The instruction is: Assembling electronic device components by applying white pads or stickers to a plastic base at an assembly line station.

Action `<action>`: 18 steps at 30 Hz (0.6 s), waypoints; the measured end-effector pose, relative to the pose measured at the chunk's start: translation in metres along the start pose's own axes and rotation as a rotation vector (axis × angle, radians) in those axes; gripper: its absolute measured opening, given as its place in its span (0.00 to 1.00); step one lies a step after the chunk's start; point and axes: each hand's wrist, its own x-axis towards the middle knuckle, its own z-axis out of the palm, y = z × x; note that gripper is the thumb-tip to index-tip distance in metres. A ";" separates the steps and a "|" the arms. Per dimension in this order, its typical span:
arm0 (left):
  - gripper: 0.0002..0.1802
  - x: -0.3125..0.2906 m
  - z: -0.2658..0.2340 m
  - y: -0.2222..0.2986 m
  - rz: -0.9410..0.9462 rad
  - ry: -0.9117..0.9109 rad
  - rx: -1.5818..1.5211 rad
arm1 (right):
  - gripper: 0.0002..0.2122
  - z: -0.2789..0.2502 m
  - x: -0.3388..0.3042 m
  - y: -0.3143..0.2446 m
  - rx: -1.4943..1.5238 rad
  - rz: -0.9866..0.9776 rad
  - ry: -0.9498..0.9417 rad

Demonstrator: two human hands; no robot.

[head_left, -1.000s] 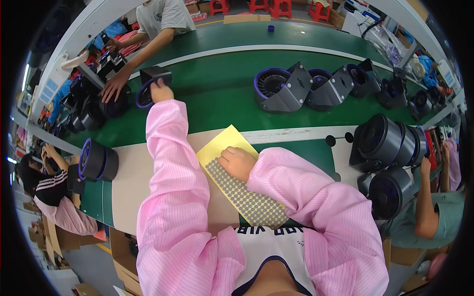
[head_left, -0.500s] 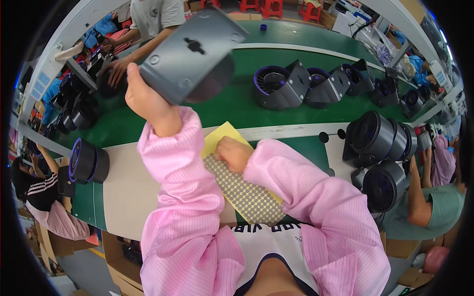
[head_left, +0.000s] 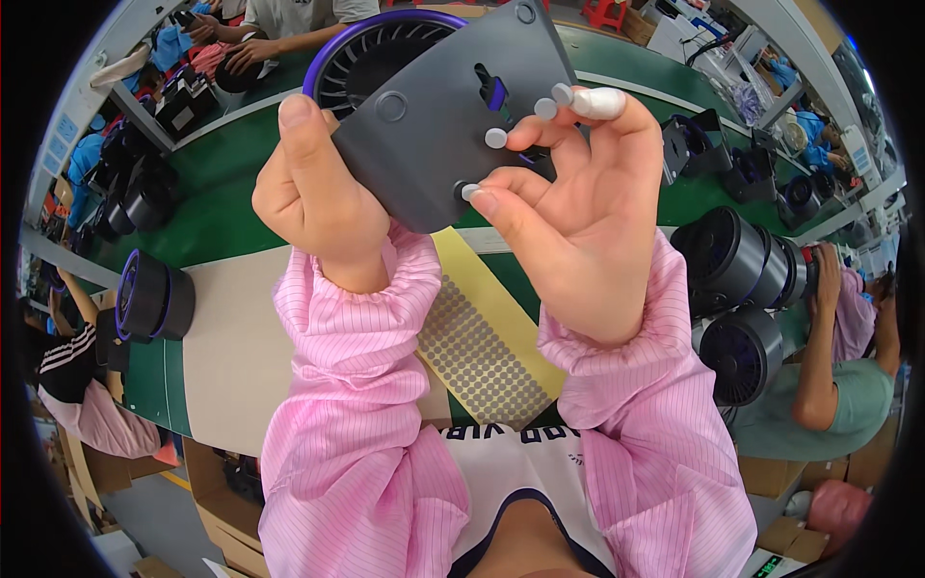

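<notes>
My left hand is closed round the left edge of a dark grey fan housing, raised above the bench. Its flat plate faces me, with a keyhole-like cutout and round corner recesses; a purple-rimmed fan grille shows behind. My right hand is at the plate's right side, thumb and index finger pinching a small round grey pad at the lower corner recess. More grey pads cling to its other fingertips, one of which has a white wrap. Below lies a yellow sheet with rows of grey pads.
Several fan housings stand along the green bench at the right. Others are stacked at near right, and one pair stands at the left. Co-workers sit across and at both sides. A beige mat covers the near left.
My right hand has risen from the yellow sheet to the plate, with grey pads on its fingertips. The housing has turned and shifted right in my left hand, bringing the fan grille into sight.
</notes>
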 end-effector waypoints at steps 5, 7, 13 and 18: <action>0.26 0.000 0.000 0.002 0.052 -0.025 0.024 | 0.32 0.000 0.003 -0.002 -0.016 0.066 -0.005; 0.26 -0.001 0.001 0.003 0.065 -0.023 0.040 | 0.32 0.000 0.003 -0.001 -0.028 0.081 -0.011; 0.24 -0.002 0.001 -0.001 0.168 -0.062 0.094 | 0.33 -0.012 0.012 0.004 -0.740 -0.268 -0.041; 0.21 -0.007 -0.001 -0.004 0.255 -0.208 0.104 | 0.32 0.003 0.022 -0.004 -0.093 -0.174 -0.047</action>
